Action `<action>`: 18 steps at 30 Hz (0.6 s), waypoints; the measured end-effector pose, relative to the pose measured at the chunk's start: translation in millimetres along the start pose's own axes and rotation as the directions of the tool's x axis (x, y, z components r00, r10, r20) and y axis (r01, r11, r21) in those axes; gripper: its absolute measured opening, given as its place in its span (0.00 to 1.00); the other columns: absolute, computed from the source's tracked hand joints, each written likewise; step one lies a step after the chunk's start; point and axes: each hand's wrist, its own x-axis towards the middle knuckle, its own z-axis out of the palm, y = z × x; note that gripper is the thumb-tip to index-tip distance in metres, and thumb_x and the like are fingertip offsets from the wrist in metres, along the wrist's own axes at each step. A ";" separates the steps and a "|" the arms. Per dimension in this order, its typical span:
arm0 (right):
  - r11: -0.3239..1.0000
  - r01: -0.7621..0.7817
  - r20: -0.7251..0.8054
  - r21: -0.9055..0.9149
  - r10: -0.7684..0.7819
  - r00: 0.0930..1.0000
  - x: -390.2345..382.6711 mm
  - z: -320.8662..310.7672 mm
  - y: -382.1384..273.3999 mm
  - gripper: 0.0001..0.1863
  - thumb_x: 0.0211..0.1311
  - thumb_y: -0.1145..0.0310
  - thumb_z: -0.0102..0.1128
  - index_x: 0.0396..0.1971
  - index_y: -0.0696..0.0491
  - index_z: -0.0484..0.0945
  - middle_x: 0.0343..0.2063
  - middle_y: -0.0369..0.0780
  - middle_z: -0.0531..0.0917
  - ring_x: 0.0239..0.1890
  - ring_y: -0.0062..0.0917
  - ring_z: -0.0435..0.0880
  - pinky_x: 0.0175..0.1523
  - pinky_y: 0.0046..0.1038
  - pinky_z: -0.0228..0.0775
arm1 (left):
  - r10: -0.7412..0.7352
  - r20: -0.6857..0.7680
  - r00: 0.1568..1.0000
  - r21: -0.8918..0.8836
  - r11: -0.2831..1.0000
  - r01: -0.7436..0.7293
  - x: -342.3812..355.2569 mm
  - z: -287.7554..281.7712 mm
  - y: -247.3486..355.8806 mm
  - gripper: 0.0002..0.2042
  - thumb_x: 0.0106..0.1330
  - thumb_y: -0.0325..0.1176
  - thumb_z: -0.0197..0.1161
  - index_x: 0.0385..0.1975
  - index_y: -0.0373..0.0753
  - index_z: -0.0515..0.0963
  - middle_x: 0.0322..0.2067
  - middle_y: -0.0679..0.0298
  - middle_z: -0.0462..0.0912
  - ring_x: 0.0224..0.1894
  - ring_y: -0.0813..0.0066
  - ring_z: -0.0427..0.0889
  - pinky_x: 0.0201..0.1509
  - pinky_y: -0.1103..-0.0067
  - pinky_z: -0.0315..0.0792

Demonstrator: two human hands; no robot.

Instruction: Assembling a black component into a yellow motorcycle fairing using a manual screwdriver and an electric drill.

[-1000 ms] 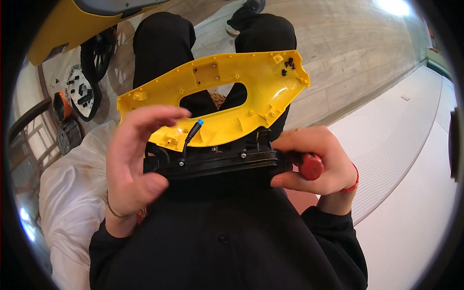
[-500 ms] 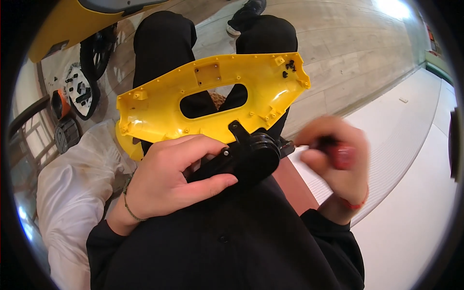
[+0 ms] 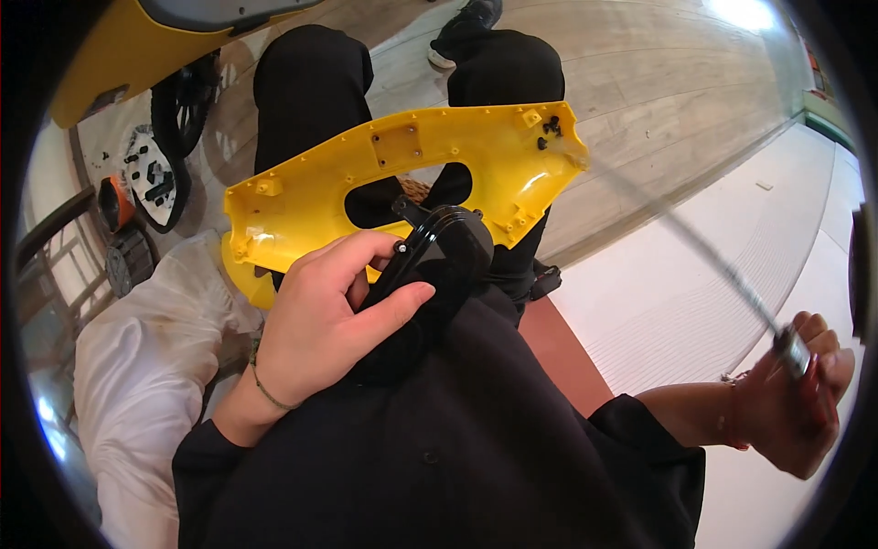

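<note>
Gripping the black plastic housing with my left hand, I have my fingers curled over its top edge and my thumb pressed along its side, so the hand is closed around it. It rests against my lap, just in front of the yellow plastic shell that lies across my knees. The black part looks like rigid moulded plastic, fairly light for its bulk, with a smooth glossy face that could slide in a loose grip; I judge the raised rim and the small screw boss near my fingertips to be the surest places to hold.

The yellow shell seems stiff but thin, with a long cut-out in the middle and little screw posts along its edge, so I would take it by the thick outer rim rather than the narrow bridges beside the opening, which might flex or crack.

My right hand is far out to the side, wrapped shut around the red handle of a screwdriver whose long thin shaft is blurred. That tool is hard and slim, best kept by its handle.

A crumpled white sheet lies to my left on the floor.
</note>
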 end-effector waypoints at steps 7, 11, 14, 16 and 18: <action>0.997 0.077 0.578 0.009 -0.068 0.813 8.2 13.6 14.4 0.24 0.54 0.45 0.61 0.39 0.50 0.76 0.20 0.37 0.76 0.19 0.16 0.67 0.27 0.19 0.55 | -0.019 0.013 1.000 0.000 1.000 0.019 -0.1 -1.2 3.0 0.13 0.53 0.32 0.70 0.35 0.35 0.76 0.22 0.68 0.73 0.17 0.85 0.62 0.21 0.84 0.56; 0.995 0.094 0.621 -0.025 -0.059 0.782 23.1 13.2 13.6 0.26 0.55 0.41 0.57 0.39 0.49 0.76 0.22 0.36 0.77 0.20 0.16 0.69 0.27 0.20 0.55 | -0.011 0.017 1.000 -0.006 1.000 0.011 -0.6 -0.7 3.8 0.13 0.53 0.32 0.69 0.35 0.34 0.76 0.22 0.68 0.73 0.16 0.84 0.62 0.20 0.83 0.56; 0.985 0.123 0.748 -0.119 0.007 0.664 31.7 15.6 8.9 0.26 0.55 0.41 0.57 0.41 0.49 0.76 0.22 0.36 0.78 0.20 0.17 0.69 0.27 0.20 0.55 | -0.011 0.034 0.999 0.012 1.000 0.010 -0.6 -1.4 5.1 0.13 0.54 0.32 0.69 0.35 0.34 0.76 0.21 0.67 0.72 0.16 0.83 0.62 0.20 0.82 0.56; 0.980 0.136 0.765 -0.145 0.024 0.643 32.3 16.6 10.4 0.26 0.55 0.41 0.58 0.42 0.48 0.75 0.23 0.36 0.78 0.20 0.17 0.70 0.27 0.20 0.55 | -0.003 0.038 0.999 0.034 0.999 0.002 -1.3 -2.0 6.3 0.13 0.54 0.32 0.69 0.35 0.34 0.76 0.21 0.66 0.72 0.16 0.82 0.62 0.20 0.82 0.56; 0.973 0.180 0.793 -0.145 0.006 0.609 31.7 15.2 13.6 0.27 0.55 0.41 0.57 0.44 0.48 0.75 0.23 0.35 0.79 0.20 0.17 0.70 0.27 0.21 0.54 | 0.014 0.039 0.999 0.024 1.000 -0.015 -1.6 -1.3 7.9 0.13 0.54 0.32 0.69 0.35 0.34 0.76 0.21 0.66 0.72 0.16 0.82 0.62 0.21 0.81 0.57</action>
